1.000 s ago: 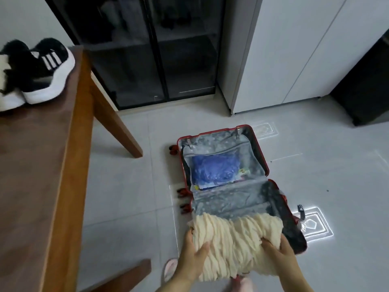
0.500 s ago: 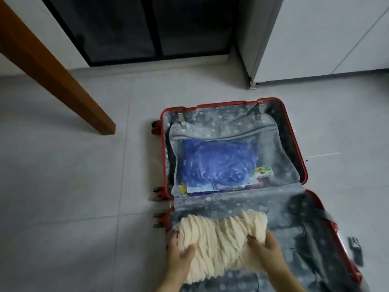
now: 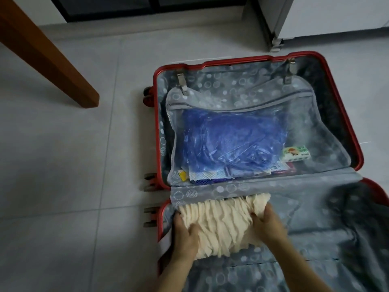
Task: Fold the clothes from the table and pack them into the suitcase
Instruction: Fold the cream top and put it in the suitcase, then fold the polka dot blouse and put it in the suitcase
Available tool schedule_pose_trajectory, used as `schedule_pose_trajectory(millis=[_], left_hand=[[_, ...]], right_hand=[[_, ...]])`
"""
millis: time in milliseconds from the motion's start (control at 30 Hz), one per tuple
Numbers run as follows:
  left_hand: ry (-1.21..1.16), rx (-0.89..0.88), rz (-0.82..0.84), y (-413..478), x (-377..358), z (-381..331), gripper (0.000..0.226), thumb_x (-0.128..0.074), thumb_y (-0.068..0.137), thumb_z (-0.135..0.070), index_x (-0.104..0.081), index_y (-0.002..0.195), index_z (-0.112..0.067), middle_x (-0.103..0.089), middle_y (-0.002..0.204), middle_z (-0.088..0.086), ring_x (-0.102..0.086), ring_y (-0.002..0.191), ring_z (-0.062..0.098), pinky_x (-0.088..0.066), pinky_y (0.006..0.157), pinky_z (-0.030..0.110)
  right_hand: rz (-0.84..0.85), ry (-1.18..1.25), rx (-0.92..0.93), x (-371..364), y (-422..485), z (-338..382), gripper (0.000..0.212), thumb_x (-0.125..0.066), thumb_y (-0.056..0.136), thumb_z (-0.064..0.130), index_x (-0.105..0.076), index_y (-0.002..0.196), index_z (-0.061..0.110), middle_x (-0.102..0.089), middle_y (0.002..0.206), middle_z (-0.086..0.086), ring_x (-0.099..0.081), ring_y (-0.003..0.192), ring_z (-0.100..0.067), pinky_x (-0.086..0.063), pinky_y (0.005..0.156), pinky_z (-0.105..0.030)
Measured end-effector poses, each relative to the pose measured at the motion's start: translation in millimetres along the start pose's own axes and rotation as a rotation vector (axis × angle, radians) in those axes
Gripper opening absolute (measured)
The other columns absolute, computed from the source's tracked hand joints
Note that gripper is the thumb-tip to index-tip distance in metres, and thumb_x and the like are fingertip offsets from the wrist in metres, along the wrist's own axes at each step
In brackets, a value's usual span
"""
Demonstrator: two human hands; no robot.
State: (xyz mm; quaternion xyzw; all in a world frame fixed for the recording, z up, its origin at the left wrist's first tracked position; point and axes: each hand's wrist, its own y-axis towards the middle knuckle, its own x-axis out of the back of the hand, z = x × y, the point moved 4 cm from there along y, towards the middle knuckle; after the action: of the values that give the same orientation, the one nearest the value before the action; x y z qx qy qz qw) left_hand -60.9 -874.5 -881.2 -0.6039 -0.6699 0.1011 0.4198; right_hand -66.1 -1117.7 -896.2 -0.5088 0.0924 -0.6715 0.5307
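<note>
A red suitcase (image 3: pixel 156 127) lies open on the floor, lined in grey spotted fabric. A folded cream ruffled garment (image 3: pixel 223 226) sits in the near half, up against the hinge at the left. My left hand (image 3: pixel 186 236) grips its left end and my right hand (image 3: pixel 266 225) grips its right end, thumbs on top. The far half has a zipped mesh pocket holding a blue plastic-wrapped bundle (image 3: pixel 231 142).
A wooden table leg (image 3: pixel 52 60) slants down to the floor at the upper left. A small green and white packet (image 3: pixel 295 153) lies in the mesh pocket. White cabinets (image 3: pixel 328 15) stand at the upper right. Grey floor tiles surround the case.
Both hands have lowered the cream garment from above the near rim down into the suitcase's near half. The view has dropped closer, and the tabletop with the shoes has left the frame.
</note>
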Motion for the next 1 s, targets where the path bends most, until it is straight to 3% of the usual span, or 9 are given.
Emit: schedule_pose_trajectory(millis=[167, 233, 367, 467, 533, 700, 767, 833, 1000], left_hand=[[0.126, -0.118, 0.062, -23.2, 9.9, -20.4, 0.076, -0.056, 0.092, -0.019, -0.009, 0.152, -0.011, -0.017, 0.155, -0.001, -0.015, 0.145, 0.016, -0.011, 0.114, 0.018], [0.189, -0.156, 0.073, -44.1, 26.3, -34.9, 0.075, -0.058, 0.09, -0.019, -0.015, 0.151, -0.013, -0.018, 0.151, -0.006, -0.016, 0.144, 0.015, -0.009, 0.111, 0.014], [0.028, -0.138, 0.111, -82.6, 58.8, -66.0, 0.058, -0.06, 0.076, -0.032, -0.04, 0.128, -0.048, -0.04, 0.147, 0.0, -0.036, 0.137, 0.015, -0.027, 0.116, 0.039], [-0.123, -0.078, 0.112, -131.0, 99.4, -137.9, 0.052, -0.064, 0.085, -0.004, -0.043, 0.126, -0.028, -0.046, 0.137, 0.011, -0.045, 0.127, 0.022, -0.035, 0.109, 0.037], [-0.171, -0.074, 0.124, -159.8, 129.0, -188.9, 0.056, -0.064, 0.087, -0.006, -0.038, 0.137, -0.009, -0.048, 0.132, 0.013, -0.05, 0.123, 0.025, -0.041, 0.101, 0.033], [-0.242, -0.21, 0.091, -232.5, 225.9, -332.1, 0.052, -0.061, 0.09, -0.007, -0.038, 0.137, -0.006, -0.052, 0.11, 0.008, -0.057, 0.08, 0.001, -0.044, 0.069, 0.004], [-0.267, -0.3, 0.101, -268.4, 274.4, -391.8, 0.046, -0.058, 0.091, -0.005, -0.038, 0.133, -0.01, -0.053, 0.11, 0.01, -0.061, 0.074, -0.006, -0.044, 0.066, 0.004], [-0.317, -0.396, 0.132, -299.5, 325.8, -440.6, 0.037, -0.054, 0.093, -0.001, -0.037, 0.123, -0.014, -0.052, 0.11, 0.011, -0.059, 0.071, -0.013, -0.044, 0.066, 0.007], [-0.373, -0.564, 0.021, -354.4, 486.9, -496.0, 0.044, -0.056, 0.093, -0.008, -0.037, 0.131, -0.014, -0.05, 0.107, -0.005, -0.056, 0.08, -0.012, -0.043, 0.076, 0.007]], right_hand=[[-0.098, -0.114, -0.023, 16.1, -36.6, -1.5, 0.065, -0.058, 0.086, 0.047, -0.034, 0.14, 0.021, -0.054, 0.132, -0.015, -0.053, 0.117, -0.036, -0.042, 0.097, -0.047], [-0.108, -0.112, 0.042, 28.8, -69.5, 6.7, 0.068, -0.062, 0.085, 0.043, -0.035, 0.143, 0.019, -0.05, 0.136, -0.016, -0.05, 0.121, -0.035, -0.042, 0.098, -0.046], [-0.128, -0.006, 0.142, 63.5, -136.5, 51.0, 0.068, -0.075, 0.078, 0.028, -0.046, 0.138, 0.013, -0.052, 0.132, -0.018, -0.048, 0.122, -0.036, -0.04, 0.1, -0.045], [-0.121, 0.088, 0.209, 99.4, -185.1, 110.6, 0.067, -0.075, 0.078, 0.028, -0.046, 0.138, 0.016, -0.053, 0.132, -0.015, -0.048, 0.123, -0.032, -0.038, 0.101, -0.04], [-0.108, 0.142, 0.284, 130.5, -220.9, 166.5, 0.066, -0.071, 0.082, 0.031, -0.042, 0.14, 0.022, -0.051, 0.133, -0.007, -0.047, 0.125, -0.024, -0.039, 0.098, -0.035], [-0.066, 0.296, 0.505, 217.7, -324.8, 320.5, 0.067, -0.069, 0.064, 0.069, -0.046, 0.124, 0.048, -0.056, 0.118, -0.001, -0.059, 0.102, -0.007, -0.045, 0.075, -0.014], [-0.079, 0.33, 0.596, 249.2, -368.5, 376.7, 0.053, -0.078, 0.069, 0.047, -0.045, 0.101, 0.073, -0.061, 0.106, 0.0, -0.063, 0.084, 0.005, -0.047, 0.064, -0.007], [-0.08, 0.33, 0.695, 271.4, -414.9, 423.3, 0.075, -0.075, 0.077, 0.015, -0.041, 0.09, 0.081, -0.067, 0.099, -0.002, -0.062, 0.078, 0.01, -0.049, 0.061, -0.011], [0.003, 0.265, 0.899, 283.3, -551.2, 533.1, 0.054, -0.068, 0.082, 0.005, -0.055, 0.094, 0.057, -0.067, 0.09, 0.001, -0.065, 0.073, 0.0, -0.05, 0.069, -0.01]])
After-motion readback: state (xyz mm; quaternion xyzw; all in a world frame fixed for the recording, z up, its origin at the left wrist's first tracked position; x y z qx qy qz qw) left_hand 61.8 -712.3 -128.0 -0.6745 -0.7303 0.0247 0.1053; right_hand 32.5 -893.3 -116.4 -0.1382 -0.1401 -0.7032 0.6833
